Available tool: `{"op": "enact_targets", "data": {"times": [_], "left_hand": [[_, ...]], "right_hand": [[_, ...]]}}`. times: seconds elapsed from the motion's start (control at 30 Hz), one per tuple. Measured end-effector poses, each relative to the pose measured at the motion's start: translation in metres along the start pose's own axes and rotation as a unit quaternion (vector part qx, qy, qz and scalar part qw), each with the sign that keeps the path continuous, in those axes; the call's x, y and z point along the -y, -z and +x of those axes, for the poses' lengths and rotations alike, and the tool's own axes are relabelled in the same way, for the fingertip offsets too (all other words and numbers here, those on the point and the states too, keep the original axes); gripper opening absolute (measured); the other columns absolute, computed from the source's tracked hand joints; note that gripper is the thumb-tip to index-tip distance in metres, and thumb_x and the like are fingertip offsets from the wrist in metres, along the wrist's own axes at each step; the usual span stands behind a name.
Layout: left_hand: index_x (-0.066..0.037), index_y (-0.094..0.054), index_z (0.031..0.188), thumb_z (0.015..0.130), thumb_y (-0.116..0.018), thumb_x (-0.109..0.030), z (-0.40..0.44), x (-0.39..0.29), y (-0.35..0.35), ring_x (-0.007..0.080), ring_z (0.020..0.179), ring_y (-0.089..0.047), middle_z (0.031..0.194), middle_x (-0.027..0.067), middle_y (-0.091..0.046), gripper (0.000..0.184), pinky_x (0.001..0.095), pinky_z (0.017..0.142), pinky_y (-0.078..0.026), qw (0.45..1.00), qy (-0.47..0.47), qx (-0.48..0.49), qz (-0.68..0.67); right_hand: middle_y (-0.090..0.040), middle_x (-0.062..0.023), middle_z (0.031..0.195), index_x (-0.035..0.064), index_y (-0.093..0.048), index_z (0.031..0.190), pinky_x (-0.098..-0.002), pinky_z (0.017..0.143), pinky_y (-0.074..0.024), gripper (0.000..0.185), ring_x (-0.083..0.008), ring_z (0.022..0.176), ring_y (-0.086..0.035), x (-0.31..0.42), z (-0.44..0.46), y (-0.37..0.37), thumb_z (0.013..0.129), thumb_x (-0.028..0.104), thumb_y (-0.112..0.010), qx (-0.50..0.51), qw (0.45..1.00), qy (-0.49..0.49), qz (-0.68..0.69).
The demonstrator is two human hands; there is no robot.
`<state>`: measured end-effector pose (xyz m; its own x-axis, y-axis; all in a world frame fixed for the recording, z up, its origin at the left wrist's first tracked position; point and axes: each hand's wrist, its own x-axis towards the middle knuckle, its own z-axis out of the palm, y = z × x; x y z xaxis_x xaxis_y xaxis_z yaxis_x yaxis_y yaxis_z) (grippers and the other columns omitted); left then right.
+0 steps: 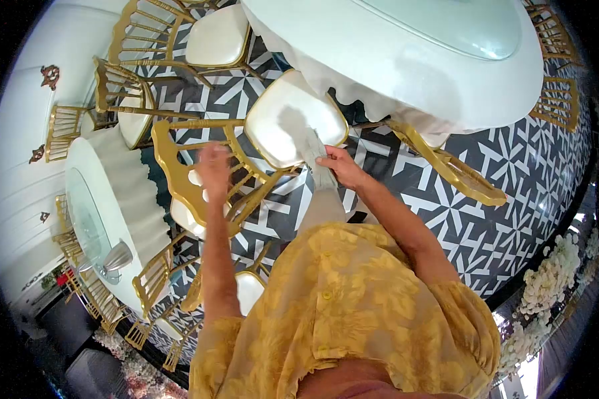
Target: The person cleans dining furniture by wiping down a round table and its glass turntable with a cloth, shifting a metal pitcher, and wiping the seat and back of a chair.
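My right hand [340, 163] grips a crumpled greyish-white cloth [318, 166], its fingers closed round one side. The cloth hangs at the front edge of a white cushioned seat [273, 120] on a gold chair [168, 171]. Over the turned spindles of that chair's back is my left hand [213, 171], smeared by motion, so its fingers and any contact with the chair cannot be made out. A shadow falls across the seat.
A large white-clothed table [419, 73] with a glass top stands ahead. One gold chair [452, 166] is beside it at right. Another clothed table [106, 206], holding a metallic vessel [118, 257], and several gold chairs stand left. White flowers [546, 279] are at lower right.
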<state>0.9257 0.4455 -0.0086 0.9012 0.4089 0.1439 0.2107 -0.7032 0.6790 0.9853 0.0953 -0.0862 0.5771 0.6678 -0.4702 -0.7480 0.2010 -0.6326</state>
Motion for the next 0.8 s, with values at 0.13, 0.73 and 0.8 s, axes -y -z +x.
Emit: {"op": "enact_targets", "data": {"times": [0.13, 0.73, 0.8], "left_hand": [[-0.003, -0.07, 0.106, 0.096, -0.063, -0.038, -0.101, -0.06, -0.113, 0.0137, 0.085, -0.065, 0.094, 0.0035, -0.071, 0.037, 0.0313, 0.076, -0.051, 0.912, 0.258, 0.232, -0.219], [-0.012, -0.062, 0.084, 0.091, -0.072, -0.021, -0.218, -0.176, -0.168, 0.0096, 0.074, -0.062, 0.08, -0.0034, -0.064, 0.015, 0.0274, 0.07, -0.052, 0.805, 0.379, 0.066, -0.452], [-0.012, -0.062, 0.084, 0.091, -0.072, -0.02, -0.228, -0.173, -0.167, 0.0098, 0.073, -0.062, 0.08, -0.0032, -0.064, 0.014, 0.0271, 0.069, -0.052, 0.794, 0.375, 0.048, -0.475]], "right_hand": [[-0.066, -0.0051, 0.113, -0.0002, -0.055, 0.133, -0.0309, 0.089, -0.0508, 0.042, -0.014, 0.099, -0.062, 0.004, -0.042, 0.009, 0.092, 0.008, -0.061, -0.015, 0.999, 0.031, -0.004], [-0.068, -0.0058, 0.107, -0.0054, -0.061, 0.124, -0.0266, 0.084, -0.0515, 0.038, -0.0123, 0.093, -0.064, -0.01, -0.11, 0.053, 0.087, 0.006, -0.057, 0.043, 0.998, 0.009, -0.041], [-0.068, -0.0062, 0.109, -0.0055, -0.061, 0.124, -0.0265, 0.085, -0.0515, 0.038, -0.0124, 0.094, -0.064, -0.011, -0.113, 0.052, 0.088, 0.006, -0.056, 0.038, 0.999, -0.004, -0.039]]}}
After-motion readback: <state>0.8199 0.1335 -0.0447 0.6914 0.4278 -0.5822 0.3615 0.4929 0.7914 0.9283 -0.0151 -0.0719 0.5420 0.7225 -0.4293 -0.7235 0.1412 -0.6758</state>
